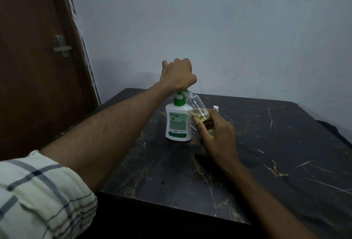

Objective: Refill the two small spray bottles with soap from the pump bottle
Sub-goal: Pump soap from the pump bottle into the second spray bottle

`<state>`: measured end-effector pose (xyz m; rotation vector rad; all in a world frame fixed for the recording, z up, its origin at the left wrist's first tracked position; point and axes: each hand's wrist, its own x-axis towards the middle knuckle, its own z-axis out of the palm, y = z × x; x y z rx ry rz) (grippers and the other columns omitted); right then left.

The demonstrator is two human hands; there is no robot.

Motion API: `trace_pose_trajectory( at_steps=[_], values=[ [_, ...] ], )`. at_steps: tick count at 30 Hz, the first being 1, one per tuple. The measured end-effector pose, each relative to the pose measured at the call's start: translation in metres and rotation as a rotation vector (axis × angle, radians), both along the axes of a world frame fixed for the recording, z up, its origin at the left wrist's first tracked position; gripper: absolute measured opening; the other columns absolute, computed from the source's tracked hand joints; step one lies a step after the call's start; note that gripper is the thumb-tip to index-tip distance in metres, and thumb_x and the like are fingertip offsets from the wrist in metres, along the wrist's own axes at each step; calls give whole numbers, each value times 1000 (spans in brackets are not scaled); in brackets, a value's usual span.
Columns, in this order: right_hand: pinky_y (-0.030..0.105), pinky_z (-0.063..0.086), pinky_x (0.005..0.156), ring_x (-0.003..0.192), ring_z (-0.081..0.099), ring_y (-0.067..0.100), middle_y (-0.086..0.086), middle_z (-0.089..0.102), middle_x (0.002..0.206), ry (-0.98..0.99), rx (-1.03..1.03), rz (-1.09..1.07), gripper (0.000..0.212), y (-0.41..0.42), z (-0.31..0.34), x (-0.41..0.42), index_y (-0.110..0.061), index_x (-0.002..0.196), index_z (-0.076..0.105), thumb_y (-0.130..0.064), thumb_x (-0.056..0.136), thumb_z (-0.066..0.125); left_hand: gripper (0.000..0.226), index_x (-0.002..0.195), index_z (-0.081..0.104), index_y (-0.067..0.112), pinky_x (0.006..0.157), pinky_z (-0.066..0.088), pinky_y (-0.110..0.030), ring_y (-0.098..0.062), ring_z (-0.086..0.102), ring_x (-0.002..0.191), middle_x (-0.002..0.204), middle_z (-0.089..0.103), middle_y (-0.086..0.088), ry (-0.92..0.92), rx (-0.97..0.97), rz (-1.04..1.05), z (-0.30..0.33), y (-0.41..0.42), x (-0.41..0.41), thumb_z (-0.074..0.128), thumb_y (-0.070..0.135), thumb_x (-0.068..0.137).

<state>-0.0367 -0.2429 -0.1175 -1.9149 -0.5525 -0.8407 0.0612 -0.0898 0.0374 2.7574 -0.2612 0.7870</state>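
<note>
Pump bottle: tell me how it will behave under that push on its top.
The pump bottle probably stays put: wide flat base on the table. Its plastic looks stiff. The left hand presses straight down, so tipping seems unlikely.

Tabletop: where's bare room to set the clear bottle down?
Bare marble table right of the right hand, and the near strip in front of the pump bottle. Crowded: around the pump bottle, where the left hand and tilted clear bottle meet.

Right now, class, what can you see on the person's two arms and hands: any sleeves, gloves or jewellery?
The left arm has a rolled-up sleeve, cream with grey, dark blue and tan check lines. The right arm shows no sleeve in view. The left hand and right hand are bare: no gloves, and no rings or watch visible.
</note>
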Motion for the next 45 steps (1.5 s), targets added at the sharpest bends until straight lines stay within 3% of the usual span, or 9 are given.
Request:
trace_pose_trajectory(
  at_steps=[4,8,15,21,26,30,39,45],
  values=[
    [11,52,70,89,66,-3,-21,63,93,-10,-3,-3,19,0,0,2,-25,114,62,-39,102,65,33,84,69,13,95,34,-47,-28,64,81,86,73,-4,4,-26,3,-1,-2,1,44,26,65],
    [11,52,71,90,66,-2,-16,66,98,-6,-6,-4,22,0,0,2,-26,117,62,-41,102,64,23,90,66,16,102,35,-50,-26,64,85,90,71,-1,5,25,-7,0,0,2,50,26,75],
    [15,53,70,88,66,-1,-16,66,95,-16,-6,-13,21,0,0,3,-26,115,62,-43,102,63,33,83,66,15,100,36,-49,-28,63,82,85,71,-2,14,-15,-3,-1,-1,3,42,26,64],
    [13,54,72,91,65,-6,-29,59,95,-13,-11,-8,21,1,-1,2,-35,117,58,-47,101,61,33,87,68,14,98,34,-49,-28,65,83,85,72,-2,7,29,-5,2,-2,2,45,28,67],
    [15,54,70,88,66,-2,-19,64,93,-20,-1,-8,21,0,0,1,-29,114,61,-45,101,63,37,86,68,13,99,34,-49,-28,65,83,85,72,-3,14,13,-8,1,-1,0,42,28,64],
    [10,51,71,90,65,-5,-28,59,92,-20,-4,-4,18,0,1,-1,-33,114,59,-45,101,63,34,88,69,13,101,33,-49,-28,66,84,86,72,-3,9,36,-18,3,-2,1,46,27,67],
    [7,49,71,92,65,-6,-24,61,93,-17,6,8,23,2,2,0,-26,116,63,-43,101,63,22,89,68,14,105,35,-51,-27,65,85,86,71,-2,2,98,-29,5,-1,1,53,25,76],
    [8,49,70,90,65,-4,-20,64,95,-11,-5,8,24,0,2,0,-26,116,63,-45,102,62,29,87,66,16,103,36,-50,-26,64,83,85,70,-1,33,35,-24,2,-1,-1,47,26,68]
  ],
)
